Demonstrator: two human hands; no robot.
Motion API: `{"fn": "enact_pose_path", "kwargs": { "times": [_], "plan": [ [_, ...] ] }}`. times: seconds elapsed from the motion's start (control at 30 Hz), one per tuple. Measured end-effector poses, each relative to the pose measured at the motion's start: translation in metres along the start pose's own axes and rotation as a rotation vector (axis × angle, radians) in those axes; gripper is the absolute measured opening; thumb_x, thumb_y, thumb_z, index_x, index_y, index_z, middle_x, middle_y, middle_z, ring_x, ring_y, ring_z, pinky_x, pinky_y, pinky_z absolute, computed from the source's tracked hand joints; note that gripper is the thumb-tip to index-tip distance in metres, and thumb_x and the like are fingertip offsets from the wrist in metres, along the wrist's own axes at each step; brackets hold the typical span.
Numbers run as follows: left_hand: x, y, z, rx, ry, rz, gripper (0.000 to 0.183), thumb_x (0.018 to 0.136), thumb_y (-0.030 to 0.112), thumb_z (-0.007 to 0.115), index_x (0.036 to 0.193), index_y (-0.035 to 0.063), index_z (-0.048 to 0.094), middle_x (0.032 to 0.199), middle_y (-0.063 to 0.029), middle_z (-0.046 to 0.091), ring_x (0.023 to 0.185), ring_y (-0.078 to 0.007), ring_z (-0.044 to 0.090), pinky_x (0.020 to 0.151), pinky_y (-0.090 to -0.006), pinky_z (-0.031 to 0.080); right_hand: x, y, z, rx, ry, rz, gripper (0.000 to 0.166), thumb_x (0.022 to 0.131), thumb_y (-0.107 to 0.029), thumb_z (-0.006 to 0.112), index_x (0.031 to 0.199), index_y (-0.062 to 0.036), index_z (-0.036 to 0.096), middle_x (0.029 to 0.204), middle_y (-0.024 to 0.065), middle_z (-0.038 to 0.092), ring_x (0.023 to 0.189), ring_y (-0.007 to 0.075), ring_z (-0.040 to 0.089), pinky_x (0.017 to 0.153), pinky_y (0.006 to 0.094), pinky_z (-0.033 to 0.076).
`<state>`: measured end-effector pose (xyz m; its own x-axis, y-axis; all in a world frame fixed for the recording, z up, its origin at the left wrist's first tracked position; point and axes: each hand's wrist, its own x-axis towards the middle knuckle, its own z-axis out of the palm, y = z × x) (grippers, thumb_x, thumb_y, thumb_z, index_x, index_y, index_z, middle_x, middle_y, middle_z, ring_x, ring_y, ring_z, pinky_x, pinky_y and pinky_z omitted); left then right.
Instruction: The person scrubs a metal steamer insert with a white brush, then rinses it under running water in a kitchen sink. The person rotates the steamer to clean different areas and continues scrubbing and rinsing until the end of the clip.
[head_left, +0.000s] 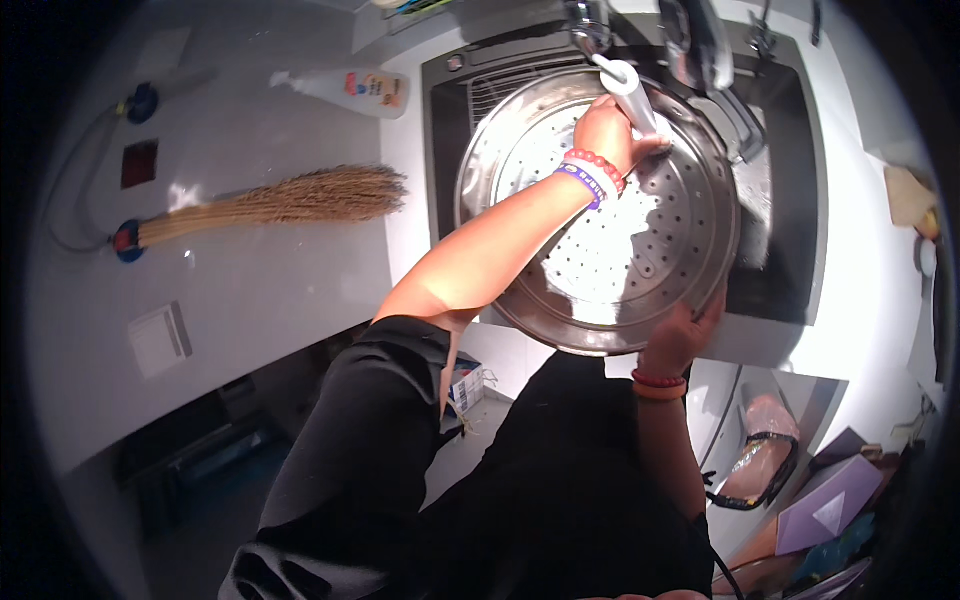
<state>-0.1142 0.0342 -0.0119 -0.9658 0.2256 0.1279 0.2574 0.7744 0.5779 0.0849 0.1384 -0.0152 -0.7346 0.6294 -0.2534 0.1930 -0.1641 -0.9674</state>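
A round perforated stainless-steel steamer tray (667, 217) is held over a dark sink (780, 292), with bright light glaring off its middle. My left hand (604, 131) reaches across the tray. Its thumb and fingers close around a pale cylindrical spray head (634, 97), whose thin hose runs toward the chrome faucet (590, 26). Part of the grip is hidden. On the near right edge of the tray, my right hand (679, 334) grips the rim, slightly blurred and in shadow; its fingers are partly hidden.
A spray bottle (367, 91) stands by the left wall (262, 277), and a straw hand broom (300, 199) hangs there from a suction hook (129, 240). Dark utensils (694, 41) hang beyond the sink. Below the counter at right lies a plastic-wrapped item (765, 442) near a purple box (825, 502).
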Motion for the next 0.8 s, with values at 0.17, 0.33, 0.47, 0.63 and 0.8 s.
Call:
{"fn": "enact_pose_path", "kwargs": {
  "times": [0.17,0.33,0.47,0.63,0.8],
  "plan": [
    [-0.022,-0.052,-0.039,0.291,0.167,-0.101,0.035,0.063,0.036,0.076,0.076,0.0061,0.065,0.08,-0.0143,0.064,0.079,-0.0308,0.06,0.07,-0.0396,0.049,0.0,0.004,0.001,-0.024,-0.007,-0.037,0.043,0.086,0.004,0.042,0.128,0.0033,0.04,0.126,0.013,0.048,0.113,0.0203,0.047,0.097,0.0299,0.036],
    [-0.087,-0.048,-0.084,0.412,-0.143,-0.26,0.027,0.067,0.035,0.073,0.074,0.0098,0.066,0.075,-0.0094,0.065,0.073,-0.0279,0.061,0.068,-0.0374,0.049,0.001,0.003,0.0,-0.054,-0.018,-0.054,0.042,0.087,0.003,0.042,0.129,0.0036,0.04,0.126,0.013,0.048,0.113,0.0202,0.047,0.097,0.0301,0.036],
    [-0.083,-0.05,-0.084,0.233,-0.21,0.057,0.025,0.073,0.028,0.071,0.09,0.0111,0.066,0.082,-0.0063,0.066,0.074,-0.0208,0.064,0.067,-0.0325,0.051,0.0,-0.002,0.002,0.003,0.046,0.012,0.043,0.084,0.003,0.043,0.127,0.0036,0.042,0.125,0.0151,0.047,0.113,0.0233,0.047,0.098,0.0321,0.035],
    [-0.02,-0.055,-0.046,-0.007,-0.062,-0.044,0.032,0.071,0.031,0.072,0.094,0.0084,0.067,0.082,-0.0111,0.067,0.077,-0.0239,0.065,0.068,-0.0323,0.05,-0.002,-0.004,0.002,-0.01,0.052,0.03,0.042,0.086,0.003,0.043,0.128,0.0033,0.04,0.125,0.0127,0.049,0.112,0.0203,0.048,0.096,0.0302,0.037],
    [-0.056,-0.048,-0.055,0.143,0.004,-0.258,0.029,0.069,0.029,0.075,0.082,0.0046,0.067,0.077,-0.0134,0.066,0.069,-0.026,0.065,0.063,-0.0337,0.051,0.001,0.003,-0.001,0.062,0.01,0.003,0.041,0.085,0.004,0.044,0.126,0.0031,0.043,0.123,0.0132,0.049,0.111,0.0217,0.048,0.096,0.0317,0.037]
  ]
}}
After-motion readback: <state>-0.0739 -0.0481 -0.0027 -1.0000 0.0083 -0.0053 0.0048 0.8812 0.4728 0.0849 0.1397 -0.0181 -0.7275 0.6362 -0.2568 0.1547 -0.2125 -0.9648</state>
